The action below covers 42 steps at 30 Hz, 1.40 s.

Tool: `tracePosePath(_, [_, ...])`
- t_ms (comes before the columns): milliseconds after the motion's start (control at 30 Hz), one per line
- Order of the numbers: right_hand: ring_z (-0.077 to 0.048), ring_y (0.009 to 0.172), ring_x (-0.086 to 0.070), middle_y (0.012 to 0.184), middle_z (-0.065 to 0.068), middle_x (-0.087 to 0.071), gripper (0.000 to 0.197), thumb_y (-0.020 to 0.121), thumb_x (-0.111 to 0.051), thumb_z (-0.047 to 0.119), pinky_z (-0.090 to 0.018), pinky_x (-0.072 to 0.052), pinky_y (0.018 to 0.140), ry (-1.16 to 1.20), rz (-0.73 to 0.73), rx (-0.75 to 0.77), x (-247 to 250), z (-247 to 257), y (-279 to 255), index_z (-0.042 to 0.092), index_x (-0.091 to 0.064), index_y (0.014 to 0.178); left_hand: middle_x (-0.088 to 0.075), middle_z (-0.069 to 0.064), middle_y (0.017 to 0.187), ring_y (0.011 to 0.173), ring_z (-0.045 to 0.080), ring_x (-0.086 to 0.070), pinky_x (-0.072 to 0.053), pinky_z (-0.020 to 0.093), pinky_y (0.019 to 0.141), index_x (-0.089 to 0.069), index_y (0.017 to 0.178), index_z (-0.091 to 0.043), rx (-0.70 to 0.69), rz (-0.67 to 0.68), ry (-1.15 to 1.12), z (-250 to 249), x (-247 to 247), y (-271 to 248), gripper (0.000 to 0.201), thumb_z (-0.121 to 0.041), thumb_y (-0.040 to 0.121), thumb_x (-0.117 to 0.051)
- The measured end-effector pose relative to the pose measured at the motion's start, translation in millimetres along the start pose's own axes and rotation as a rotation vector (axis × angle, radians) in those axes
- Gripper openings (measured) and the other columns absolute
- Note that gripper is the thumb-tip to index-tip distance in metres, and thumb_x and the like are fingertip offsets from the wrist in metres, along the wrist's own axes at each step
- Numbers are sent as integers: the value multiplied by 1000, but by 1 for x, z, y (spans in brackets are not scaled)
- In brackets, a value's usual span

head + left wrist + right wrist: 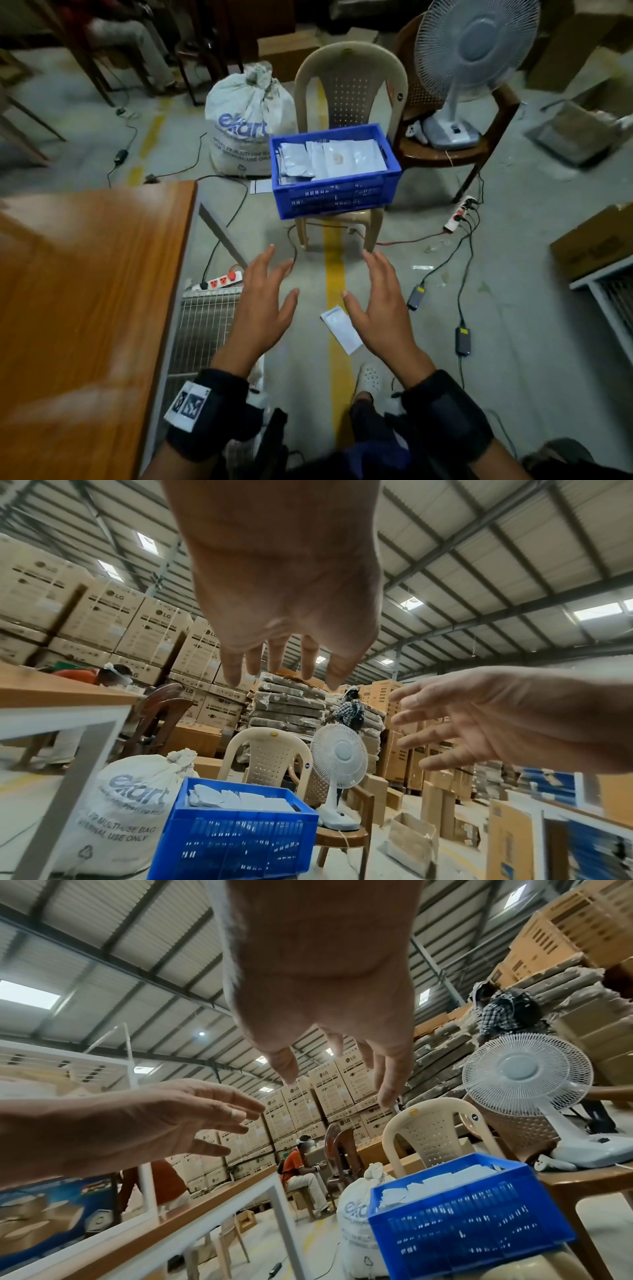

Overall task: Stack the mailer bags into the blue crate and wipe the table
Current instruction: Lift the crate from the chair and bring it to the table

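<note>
A blue crate (334, 197) stands on a beige plastic chair (346, 85) ahead of me, filled with several grey-white mailer bags (339, 157). The crate (236, 842) also shows low in the left wrist view, and the crate (469, 1221) sits at the lower right of the right wrist view. One white mailer bag (340, 329) lies on the floor between my hands. My left hand (270, 291) and right hand (373, 287) hover side by side short of the chair, fingers spread, both empty. The wooden table (78, 301) is at my left.
A tied white sack (246, 126) stands left of the chair. A pedestal fan (462, 68) sits on a brown chair at the right. Power strips and cables (459, 216) cross the floor. Cardboard boxes (592, 236) lie at the right; a wire rack (202, 325) leans by the table.
</note>
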State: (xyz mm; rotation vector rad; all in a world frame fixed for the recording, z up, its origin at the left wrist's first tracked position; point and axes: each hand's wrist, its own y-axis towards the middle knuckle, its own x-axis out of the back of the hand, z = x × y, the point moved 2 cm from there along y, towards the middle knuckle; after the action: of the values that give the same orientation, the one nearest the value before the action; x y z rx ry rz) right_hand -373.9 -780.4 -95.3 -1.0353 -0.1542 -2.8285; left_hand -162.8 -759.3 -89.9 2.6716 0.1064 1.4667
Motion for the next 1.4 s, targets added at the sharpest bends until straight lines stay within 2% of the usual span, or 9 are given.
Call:
tracePosePath(67, [-21,147,-23,159,-6,-22,70,92,-60,30,-38,-28,117,21,-7,8,13,-12,42,18,-26,153,-28,11,155,140,30,-27,-33,48,111,-52,135,-16,-10,12,-11,-6,-8,42,46,-23,91,-64])
tracePosePath(267, [-20,145,-26,157,-7,-26,72,87,-53,40,-31,-28,114,-27,0,61,40,-36,163,17,-29,151,-29,13,155,142,29,-25,-23,36,111,-52,136,-15,24,-14,31,-12,-15,160,49,-17,89,-67])
tracePosePath(467, [-23,145,-27,157,-9,-28,70,89,-58,36,-38,-31,116,-79,40,69,28,-52,274,13,-31,150,-28,12,156,143,27,-23,-21,29,110,-50,139,-14,68,29,15,15,-21,257,52,-17,89,-65])
tracePosePath(567, [-22,143,-29,156,-7,-28,69,91,-58,37,-42,-33,115,-132,69,40,16,-57,320,16,-30,150,-30,16,154,142,30,-26,-24,35,114,-51,137,-12,87,60,5,43,-28,299,50,-17,89,-66])
tracePosePath(767, [-22,143,-29,156,-6,-29,67,92,-62,32,-38,-31,115,-188,117,-8,-1,-71,417,17,-31,150,-33,20,152,141,36,-29,-26,39,113,-51,137,-9,178,132,-4,103,-39,391,50,-21,91,-65])
tracePosePath(900, [-24,141,-31,155,-7,-30,65,93,-60,30,-37,-32,114,-246,208,-31,-18,-86,485,16,-31,150,-31,20,153,143,34,-26,-23,34,113,-49,139,-9,272,173,-23,144,-53,441,51,-21,92,-64])
tracePosePath(1133, [-32,136,-39,153,-13,-30,68,92,-59,30,-40,-38,107,-429,434,-67,-59,-145,613,15,-29,151,-29,20,153,140,36,-25,-26,36,111,-43,143,-8,473,241,-40,192,-101,528,54,-22,94,-60])
tracePosePath(1333, [-39,132,-41,153,-16,-29,69,92,-57,29,-43,-39,103,-572,645,-167,-90,-215,707,15,-26,152,-44,24,139,132,42,-38,-26,41,109,-48,137,-2,656,330,-29,231,-156,592,67,-42,83,-49])
tracePosePath(1400, [-40,131,-41,152,-17,-30,69,91,-56,29,-44,-39,103,-612,700,-189,-98,-238,729,15,-26,152,-44,24,138,130,42,-38,-28,43,108,-47,137,-2,728,356,2,248,-174,608,63,-38,86,-53])
